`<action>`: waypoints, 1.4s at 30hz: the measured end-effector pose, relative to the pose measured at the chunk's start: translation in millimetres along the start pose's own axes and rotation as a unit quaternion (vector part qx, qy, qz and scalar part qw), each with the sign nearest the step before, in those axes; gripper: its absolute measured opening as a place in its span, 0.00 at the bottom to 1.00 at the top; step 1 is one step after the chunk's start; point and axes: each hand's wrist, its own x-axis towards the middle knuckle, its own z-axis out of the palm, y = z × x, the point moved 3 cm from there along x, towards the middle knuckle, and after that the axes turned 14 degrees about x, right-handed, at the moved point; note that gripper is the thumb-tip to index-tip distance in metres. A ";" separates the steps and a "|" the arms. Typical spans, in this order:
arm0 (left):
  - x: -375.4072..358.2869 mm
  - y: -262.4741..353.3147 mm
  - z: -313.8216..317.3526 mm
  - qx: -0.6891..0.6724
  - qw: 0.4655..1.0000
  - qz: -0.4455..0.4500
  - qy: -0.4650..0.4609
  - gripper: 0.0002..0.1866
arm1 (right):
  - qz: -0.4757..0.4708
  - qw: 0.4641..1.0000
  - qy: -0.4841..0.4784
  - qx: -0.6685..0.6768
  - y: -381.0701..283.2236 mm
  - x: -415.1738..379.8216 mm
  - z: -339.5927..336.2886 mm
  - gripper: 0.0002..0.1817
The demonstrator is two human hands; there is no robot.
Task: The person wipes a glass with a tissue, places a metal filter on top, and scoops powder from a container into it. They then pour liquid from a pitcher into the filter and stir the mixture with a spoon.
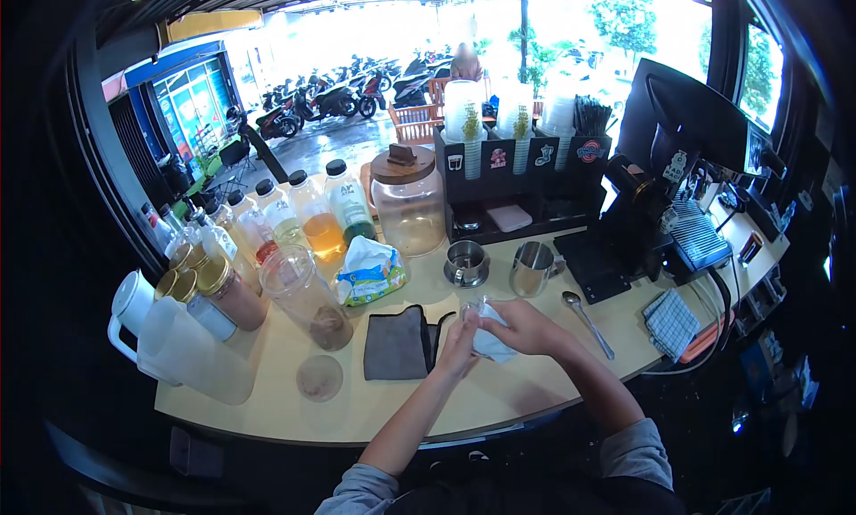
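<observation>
Both hands meet over the counter, right of a folded grey cloth [395, 344]. My left hand [458, 344] is wrapped round a small clear object [473, 308], whose top shows above the fingers; its full shape is hidden. A white tissue [496, 341] is pinched in my right hand [526, 326] and pressed against that object. Behind the hands stand a metal cup with a filter [466, 263] and a steel pitcher [532, 270]. A spoon [588, 324] lies to the right. The tissue pack [372, 272] is behind the grey cloth.
Bottles [321, 225], jars [234, 294] and a translucent pitcher [192, 350] line the left. A tall clear container [308, 292] stands near a round lid [319, 379]. Behind are a glass dispenser [408, 207] and black cup rack [526, 181]. A checked cloth [670, 323] lies right.
</observation>
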 end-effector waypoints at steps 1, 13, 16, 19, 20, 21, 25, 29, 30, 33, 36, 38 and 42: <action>0.4 -2.2 -3.4 0.012 0.999 -0.031 -0.039 0.35 | -0.001 1.000 -0.022 0.016 1.2 0.3 3.6 0.15; -3.0 19.6 13.6 -0.208 0.970 -0.118 -0.051 0.41 | -0.126 0.986 -0.104 0.027 -1.0 -10.6 -20.4 0.17; 7.9 -11.4 7.7 -0.035 0.996 -0.082 0.025 0.37 | 0.048 0.981 -0.186 -0.042 11.8 -4.8 -5.5 0.23; 6.8 -17.8 -1.4 -0.114 0.993 -0.032 0.028 0.33 | 0.078 0.992 0.005 -0.098 -1.0 3.3 20.8 0.23; 6.3 -11.6 -4.0 -0.049 0.997 -0.020 0.054 0.34 | 0.035 0.992 0.059 -0.104 5.6 3.2 28.3 0.24; 7.1 -11.9 -7.2 -0.049 0.997 -0.022 0.054 0.34 | 0.037 0.992 0.060 -0.102 6.4 2.0 28.4 0.24; 0.3 7.4 -3.3 -0.160 0.978 -0.132 0.000 0.35 | 0.002 0.998 -0.055 -0.016 -1.2 -2.8 7.1 0.21; 3.7 -8.4 -11.2 -0.227 0.949 -0.197 -0.090 0.38 | -0.014 0.991 -0.107 0.080 -3.2 -10.4 -16.0 0.14; 2.2 -2.9 -8.3 -0.226 0.950 -0.196 -0.090 0.38 | 0.022 0.991 -0.077 0.104 1.1 -10.7 -17.7 0.12; 4.7 6.0 0.7 -0.202 0.964 -0.164 -0.060 0.38 | -0.006 0.997 0.009 0.080 3.2 -5.2 -8.1 0.12; 2.4 3.5 -2.9 -0.129 0.983 -0.131 0.026 0.37 | 0.003 1.000 -0.015 -0.001 -0.8 0.1 8.8 0.13; -4.3 19.1 0.9 -0.175 0.971 -0.162 -0.010 0.38 | -0.002 0.993 -0.113 -0.015 -0.5 -1.1 7.5 0.14; -0.1 11.6 -1.7 -0.337 0.884 -0.157 -0.284 0.40 | -0.023 0.984 -0.164 0.066 -11.6 -8.8 -14.7 0.12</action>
